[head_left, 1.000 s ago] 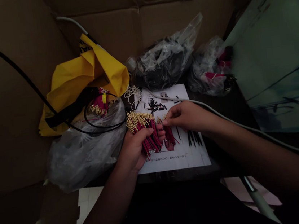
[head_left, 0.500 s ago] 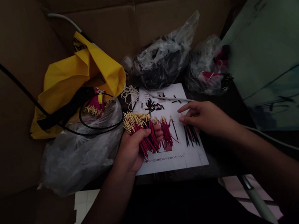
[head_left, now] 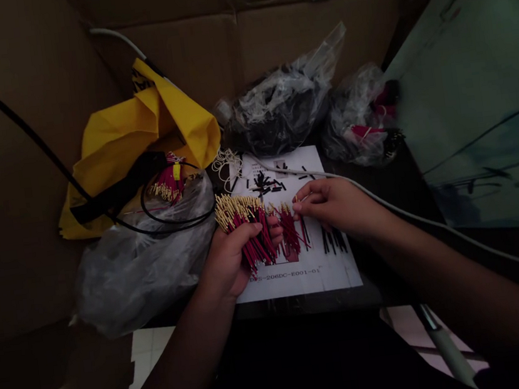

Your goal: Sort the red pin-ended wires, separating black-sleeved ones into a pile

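Observation:
A thick bundle of red wires with gold tips (head_left: 244,225) lies in my left hand (head_left: 233,254), its thumb across the wires. Beside those fingertips, a smaller group of red wires with gold tips (head_left: 289,228) rests on a white printed sheet (head_left: 299,283). My right hand (head_left: 331,204) pinches the gold-tipped end of a thin wire (head_left: 301,224) just right of that group. Below the right hand, several black wires (head_left: 334,240) lie on the sheet, their upper ends hidden by the hand. Short black pieces (head_left: 265,183) are scattered across the top of the sheet.
A yellow bag (head_left: 114,133) and a clear plastic bag (head_left: 141,272) are on the left. Two more plastic bags, one with dark contents (head_left: 277,110) and one with red and black wires (head_left: 359,119), sit at the back. A pale cable (head_left: 383,201) crosses the right side.
My right hand has moved left from the black wires to beside the smaller red group. My left hand still holds the bundle in nearly the same place.

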Tool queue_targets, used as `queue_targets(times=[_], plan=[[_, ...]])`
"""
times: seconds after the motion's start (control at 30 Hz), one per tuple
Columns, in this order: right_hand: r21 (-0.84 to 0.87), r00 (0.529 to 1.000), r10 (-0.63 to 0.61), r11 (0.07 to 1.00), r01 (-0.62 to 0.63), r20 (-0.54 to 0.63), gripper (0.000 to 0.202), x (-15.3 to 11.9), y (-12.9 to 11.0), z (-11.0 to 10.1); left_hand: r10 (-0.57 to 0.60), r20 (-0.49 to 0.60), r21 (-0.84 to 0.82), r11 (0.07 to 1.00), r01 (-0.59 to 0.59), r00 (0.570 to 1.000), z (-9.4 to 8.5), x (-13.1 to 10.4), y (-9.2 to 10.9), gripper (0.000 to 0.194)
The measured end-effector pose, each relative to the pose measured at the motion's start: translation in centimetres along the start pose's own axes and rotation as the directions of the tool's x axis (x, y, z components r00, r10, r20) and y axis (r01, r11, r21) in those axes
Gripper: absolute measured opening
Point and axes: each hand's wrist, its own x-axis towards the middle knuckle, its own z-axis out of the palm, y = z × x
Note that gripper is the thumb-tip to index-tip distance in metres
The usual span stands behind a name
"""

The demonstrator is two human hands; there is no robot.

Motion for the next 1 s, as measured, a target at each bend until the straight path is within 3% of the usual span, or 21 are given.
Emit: queue_targets(times=[0.3, 0.53, 0.7, 0.9, 1.0], plan=[[-0.115, 0.998, 0.021, 0.993, -0.027, -0.052, 0.026, 0.9, -0.4, 1.0, -0.002, 0.012, -0.003, 1.000, 0.002, 1.000, -0.3, 0.1, -0.1, 0.025], [-0.121, 0.992, 0.029, 0.992, -0.044, -0.120, 0.026, -0.4, -0.3, -2.3, 0.007, -0.021, -0.030, 1.000, -0.008, 1.000, 0.2, 0.0, 0.2, 0.026], [-0.280, 0.986, 0.000, 0.959, -0.047, -0.165, 0.026, -1.2, 1.3, -3.6, -0.003, -0.030, -0.042, 0.999, 0.002, 1.000, 0.3, -0.1, 0.2, 0.026], [-0.653, 0.943, -0.269, 0.753, 0.080, -0.195, 0.016, -1.9, 2.0, -3.2, -0.009, -0.044, -0.031, 0.999, 0.007, 0.999, 0.2, 0.0, 0.2, 0.030], [-0.758, 0.906, -0.424, 0.595, 0.266, -0.015, 0.016, -2.2, 1.9, -2.9, -0.023, -0.049, -0.025, 0.999, 0.022, 0.999, 0.1, 0.1, 0.3, 0.025]])
